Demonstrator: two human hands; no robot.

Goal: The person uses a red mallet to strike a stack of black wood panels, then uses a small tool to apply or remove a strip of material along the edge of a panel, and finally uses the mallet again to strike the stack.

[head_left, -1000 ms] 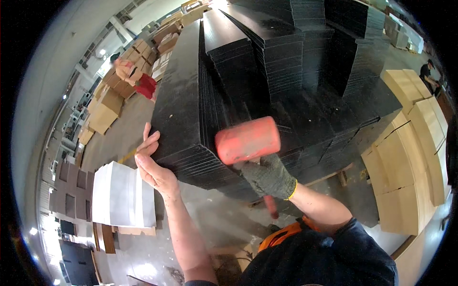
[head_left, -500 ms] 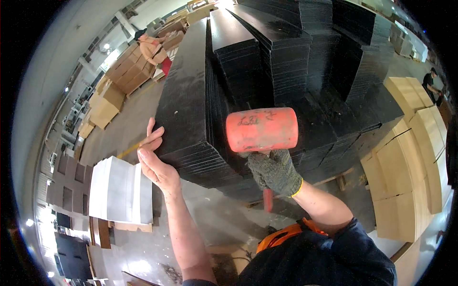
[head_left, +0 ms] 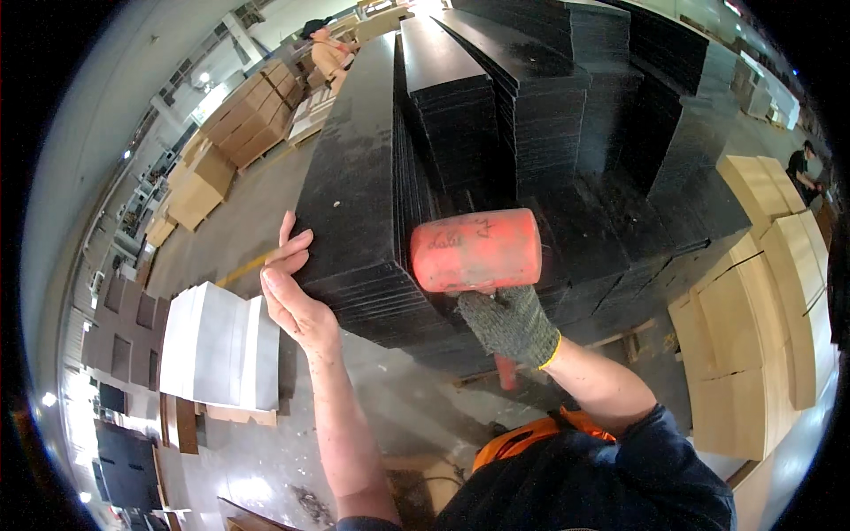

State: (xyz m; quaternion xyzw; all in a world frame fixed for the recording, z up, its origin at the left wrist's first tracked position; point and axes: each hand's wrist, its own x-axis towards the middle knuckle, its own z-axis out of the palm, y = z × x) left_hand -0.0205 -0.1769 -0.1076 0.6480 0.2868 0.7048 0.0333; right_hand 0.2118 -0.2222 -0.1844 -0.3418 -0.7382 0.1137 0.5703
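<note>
My right hand (head_left: 512,323), in a grey knit glove, grips the handle of a mallet with an orange-red rubber head (head_left: 476,250). The head is raised in front of the near end of a tall stack of black panels (head_left: 363,186). My bare left hand (head_left: 290,288) lies flat against the stack's near left corner, fingers spread along its edge. More stacks of black panels (head_left: 549,97) stand close behind and to the right.
A stack of white boards (head_left: 220,345) lies on the floor to the left. Light wooden panel stacks (head_left: 761,292) stand at right, cardboard-coloured stacks (head_left: 230,124) at back left. One person (head_left: 326,49) stands far back, another (head_left: 804,168) at far right.
The view has closed in on the black stack. The mallet head has stayed raised near the stack's end, shifting slightly; my left hand has kept pressing the corner.
</note>
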